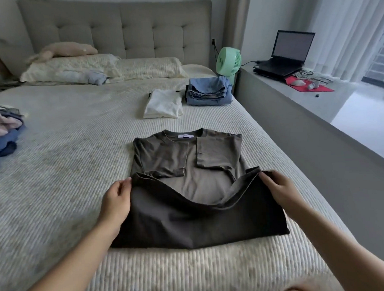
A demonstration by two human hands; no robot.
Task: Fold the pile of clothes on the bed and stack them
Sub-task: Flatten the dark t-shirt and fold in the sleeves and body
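Observation:
An olive-brown T-shirt (188, 178) lies on the bed (66, 161), collar away from me, both sleeves folded in. Its bottom part is lifted and turned up towards the collar. My left hand (116, 199) pinches the hem's left corner, and my right hand (281, 190) pinches the right corner. A folded white garment (164, 103) and a stack of folded blue clothes (208, 90) lie further up the bed on the right. A pile of unfolded clothes (3, 129) sits at the bed's left edge.
Pillows (104, 69) and a soft toy (68, 49) lie by the grey headboard. A green fan (229, 61) stands at the bed's far right corner. A grey ledge on the right carries a laptop (290, 51), cables and a red mat.

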